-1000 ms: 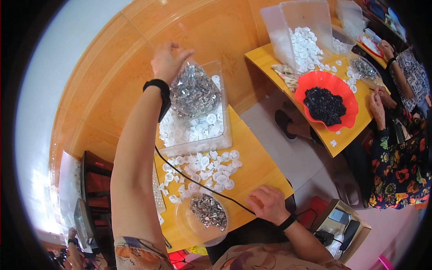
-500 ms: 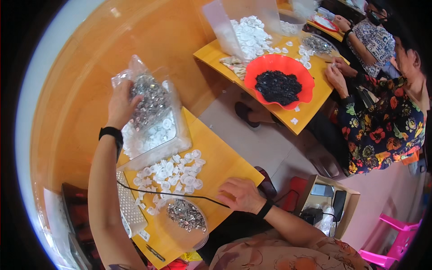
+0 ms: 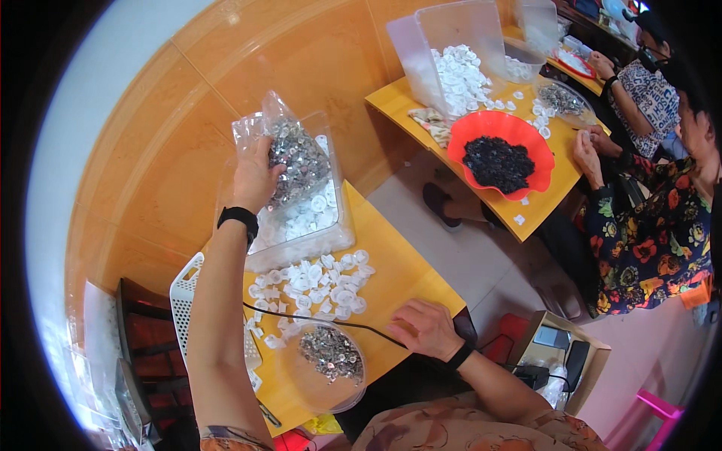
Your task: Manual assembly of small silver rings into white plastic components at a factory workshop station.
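A clear plastic bag of small shiny metal parts [image 3: 299, 159] lies on a clear rectangular bin [image 3: 312, 244] of white plastic pieces. With arm stretched forward, my left hand [image 3: 256, 179] grips this bag at its left side; some fingertips are hidden. My right hand [image 3: 426, 328] rests at the table's right edge, fingers loosely bent and apart, nothing visible in it. A thin black cable [image 3: 323, 319] runs across the table to this hand. Between my hands lie scattered white round plastic pieces [image 3: 320, 284]. Nearer me, a clear round tub [image 3: 350, 387] holds more metal parts [image 3: 329, 352].
A white perforated basket [image 3: 183, 289] stands beside my left forearm. To the right, a box [image 3: 594, 364] holds phones and cables. A co-worker in a flowered top [image 3: 647, 233] sits at another table with a red bowl [image 3: 456, 154] of black parts; another person sits behind.
The whole view has swung, so things sit farther right in the picture. My left hand stays on the bag; my right hand keeps its place at the table edge.
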Action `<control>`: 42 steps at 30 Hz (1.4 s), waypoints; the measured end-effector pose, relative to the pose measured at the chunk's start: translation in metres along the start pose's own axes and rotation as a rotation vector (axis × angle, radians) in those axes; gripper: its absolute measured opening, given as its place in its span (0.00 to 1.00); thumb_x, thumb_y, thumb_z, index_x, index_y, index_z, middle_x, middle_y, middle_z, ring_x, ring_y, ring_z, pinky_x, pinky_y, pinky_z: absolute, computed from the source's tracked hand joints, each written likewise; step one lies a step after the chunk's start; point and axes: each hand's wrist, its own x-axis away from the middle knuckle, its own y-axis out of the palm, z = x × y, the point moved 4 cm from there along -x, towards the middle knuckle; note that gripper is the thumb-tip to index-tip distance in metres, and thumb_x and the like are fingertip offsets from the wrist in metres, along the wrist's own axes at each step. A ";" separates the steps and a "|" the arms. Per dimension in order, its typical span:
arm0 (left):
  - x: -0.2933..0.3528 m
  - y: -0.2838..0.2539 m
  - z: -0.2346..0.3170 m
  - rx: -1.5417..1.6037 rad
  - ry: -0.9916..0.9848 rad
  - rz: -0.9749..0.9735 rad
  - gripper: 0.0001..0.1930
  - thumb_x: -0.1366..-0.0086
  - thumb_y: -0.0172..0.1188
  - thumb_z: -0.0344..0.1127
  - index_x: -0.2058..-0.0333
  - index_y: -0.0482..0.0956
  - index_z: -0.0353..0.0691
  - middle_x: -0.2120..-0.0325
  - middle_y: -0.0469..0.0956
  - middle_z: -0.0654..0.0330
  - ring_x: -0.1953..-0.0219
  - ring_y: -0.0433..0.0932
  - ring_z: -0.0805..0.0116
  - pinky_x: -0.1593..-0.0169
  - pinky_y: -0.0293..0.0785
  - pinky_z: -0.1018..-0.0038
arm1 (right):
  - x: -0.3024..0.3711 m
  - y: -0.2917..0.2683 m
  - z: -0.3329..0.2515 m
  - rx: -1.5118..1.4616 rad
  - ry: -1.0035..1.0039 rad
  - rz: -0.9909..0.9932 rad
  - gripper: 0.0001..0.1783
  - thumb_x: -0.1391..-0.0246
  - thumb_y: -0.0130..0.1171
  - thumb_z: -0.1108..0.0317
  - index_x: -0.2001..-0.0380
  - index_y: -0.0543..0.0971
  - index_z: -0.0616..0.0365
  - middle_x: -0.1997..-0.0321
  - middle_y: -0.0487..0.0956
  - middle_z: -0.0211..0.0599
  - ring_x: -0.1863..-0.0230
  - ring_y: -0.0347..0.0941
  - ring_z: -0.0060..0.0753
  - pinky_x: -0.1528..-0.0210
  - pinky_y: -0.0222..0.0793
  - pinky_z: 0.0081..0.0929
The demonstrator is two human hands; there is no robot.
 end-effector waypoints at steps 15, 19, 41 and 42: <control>0.059 -0.149 0.019 0.659 -0.119 0.331 0.17 0.38 0.58 0.37 0.53 0.76 0.37 0.55 0.77 0.56 0.50 0.73 0.65 0.42 0.62 0.71 | -0.004 0.002 -0.008 0.015 0.003 -0.010 0.07 0.57 0.64 0.69 0.77 0.76 0.56 0.76 0.74 0.35 0.74 0.73 0.39 0.73 0.69 0.30; 0.149 -0.232 0.052 0.786 -0.166 0.471 0.18 0.33 0.50 0.37 0.51 0.73 0.30 0.51 0.73 0.53 0.48 0.72 0.64 0.41 0.61 0.70 | 0.002 0.006 0.007 0.017 0.048 0.027 0.05 0.56 0.63 0.71 0.77 0.76 0.57 0.78 0.74 0.36 0.79 0.72 0.37 0.76 0.67 0.28; 0.625 -0.065 0.094 0.760 -1.202 0.211 0.06 0.39 0.57 0.28 0.63 0.77 0.35 0.64 0.79 0.60 0.60 0.76 0.69 0.55 0.69 0.77 | 0.010 0.027 0.003 0.135 -0.074 -0.055 0.05 0.45 0.58 0.71 0.71 0.77 0.63 0.76 0.72 0.27 0.78 0.63 0.16 0.77 0.57 0.15; 0.603 -0.056 0.100 0.716 -1.069 0.037 0.08 0.40 0.58 0.29 0.62 0.77 0.35 0.63 0.79 0.59 0.57 0.76 0.65 0.53 0.69 0.75 | 0.010 0.026 0.005 0.144 -0.078 -0.066 0.05 0.45 0.58 0.71 0.71 0.77 0.63 0.76 0.72 0.27 0.78 0.63 0.16 0.77 0.57 0.15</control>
